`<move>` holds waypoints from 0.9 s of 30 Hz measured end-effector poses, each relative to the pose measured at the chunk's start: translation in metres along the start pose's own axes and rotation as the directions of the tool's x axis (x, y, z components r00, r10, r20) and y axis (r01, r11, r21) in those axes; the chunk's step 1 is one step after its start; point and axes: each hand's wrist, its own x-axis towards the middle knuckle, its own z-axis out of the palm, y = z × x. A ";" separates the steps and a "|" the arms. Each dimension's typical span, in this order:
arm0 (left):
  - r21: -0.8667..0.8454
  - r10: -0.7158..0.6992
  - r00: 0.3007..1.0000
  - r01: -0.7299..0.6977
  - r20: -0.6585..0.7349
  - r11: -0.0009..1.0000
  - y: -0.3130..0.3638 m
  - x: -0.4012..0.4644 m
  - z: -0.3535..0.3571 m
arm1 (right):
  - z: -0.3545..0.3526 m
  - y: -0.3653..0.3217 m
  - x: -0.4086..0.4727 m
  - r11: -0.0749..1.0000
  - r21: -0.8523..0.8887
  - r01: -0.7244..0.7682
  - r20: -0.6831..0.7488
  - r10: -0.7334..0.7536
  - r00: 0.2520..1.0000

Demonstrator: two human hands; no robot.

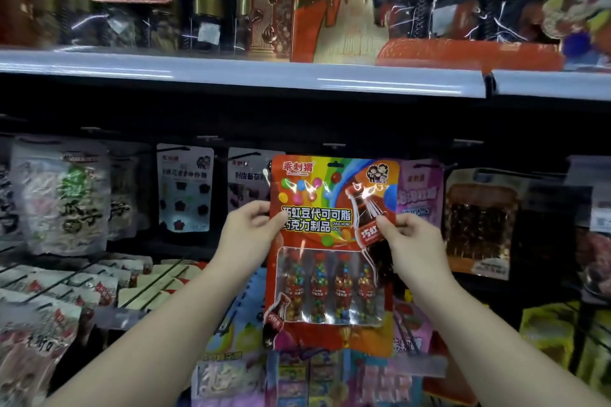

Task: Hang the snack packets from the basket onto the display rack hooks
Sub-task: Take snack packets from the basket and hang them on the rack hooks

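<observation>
Item: red candy packet [332, 241], upright, pinched at mid-height on both side edges, left hand [248, 228] and right hand [410, 238], thumbs in front. Hang slot [334, 164] above the grip, level with the hook row [334, 144] under the shelf [231, 74]. Advice: keep packet square, align slot to hook tip, then push back. Both forearms raised, angled inward.

Dim overall, top shelf [231, 69] edge lit w/ glare; specular glints on centre packet [330, 241]. Motion blur + wide-angle bending at edges.
</observation>
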 end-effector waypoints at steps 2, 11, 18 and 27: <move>-0.003 -0.020 0.999 0.020 -0.028 1.000 0.000 0.011 0.003 | 0.007 0.002 0.012 1.000 0.006 0.003 0.001 -0.003 1.000; 0.035 -0.027 0.999 0.029 -0.035 0.999 -0.019 0.040 0.010 | 0.022 0.019 0.039 0.997 0.032 -0.064 -0.013 0.064 0.998; 0.048 -0.043 0.998 0.045 -0.037 0.998 -0.031 0.054 0.013 | 0.028 0.030 0.048 0.999 -0.020 -0.048 -0.023 0.047 0.999; 0.114 -0.075 0.995 0.082 -0.064 0.990 -0.052 0.102 0.032 | 0.046 0.043 0.088 0.988 -0.125 -0.091 -0.049 0.085 0.995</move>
